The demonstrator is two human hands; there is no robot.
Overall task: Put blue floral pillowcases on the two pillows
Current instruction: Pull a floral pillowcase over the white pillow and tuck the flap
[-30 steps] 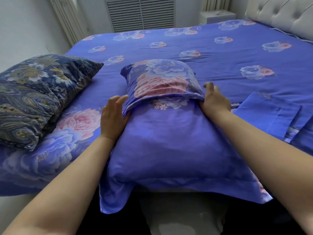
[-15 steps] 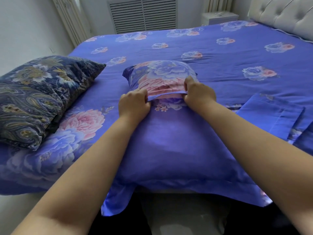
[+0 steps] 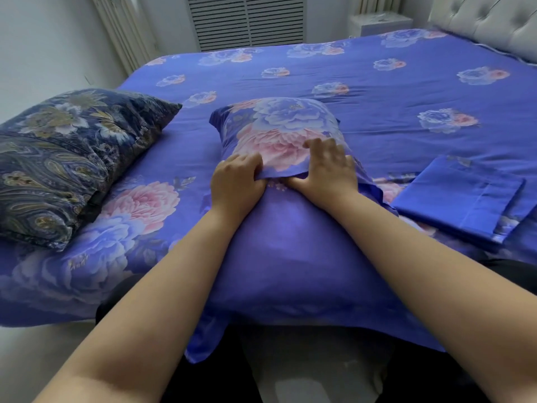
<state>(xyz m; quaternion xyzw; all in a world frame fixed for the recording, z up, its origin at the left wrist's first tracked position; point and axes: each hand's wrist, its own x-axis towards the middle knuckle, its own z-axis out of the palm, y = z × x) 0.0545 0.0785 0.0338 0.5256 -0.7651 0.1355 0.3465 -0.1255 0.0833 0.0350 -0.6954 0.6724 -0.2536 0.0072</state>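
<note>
A wide bed (image 3: 363, 91), spread with a blue sheet printed in pale blue and pink flowers, filled most of the view, with a tufted grey headboard (image 3: 491, 21) along its right side. Behind the bed stood a louvred panel (image 3: 247, 20) against the white wall, and a small white nightstand (image 3: 380, 23) sat just beside the headboard.

On the left part of the bed lay a dark pillow (image 3: 66, 161) in a navy cover with gold paisley and flowers, well apart from the hands. In the middle, at the near edge of the bed, lay the second pillow (image 3: 290, 245), already inside a blue floral pillowcase (image 3: 279, 126); its plain blue side faced up toward the person, and the flowered end flap folded over the far end. The pillowcase's near hem hung past the edge of the bed.

To the right lay a folded pillowcase (image 3: 462, 199) in the same blue, flat on the sheet, apart from the pillow.

The left hand (image 3: 235, 181) had its grip closed on the edge of the flowered flap, fingers curled round the fabric. The right hand (image 3: 325, 167) rested on the flap just beside it, fingers spread over the pink flower and the thumb tucked under the flap's edge, pinching the cloth.
</note>
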